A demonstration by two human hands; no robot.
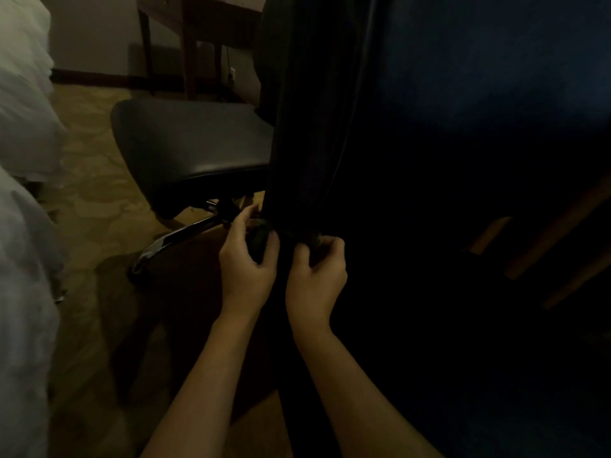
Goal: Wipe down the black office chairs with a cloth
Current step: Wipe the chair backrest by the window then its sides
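Observation:
A black office chair fills the dim room: its padded seat [195, 140] is at centre left and its tall dark backrest [330, 110] rises in the middle and right. A shiny base leg [178, 238] runs out to the lower left. At the backrest's bottom edge both hands hold a dark cloth [261, 236] that wraps round that edge. My left hand [248, 262] grips the cloth on the left. My right hand [317, 272] pinches it on the right, fingers curled. Most of the cloth is lost in shadow.
White bedding [23, 127] hangs along the left edge. A wooden desk [195, 31] stands at the back by the wall, with a cable and wall socket [231, 74] beneath it. Patterned carpet [89, 180] covers the floor. Wooden furniture bars [562, 246] show at the right.

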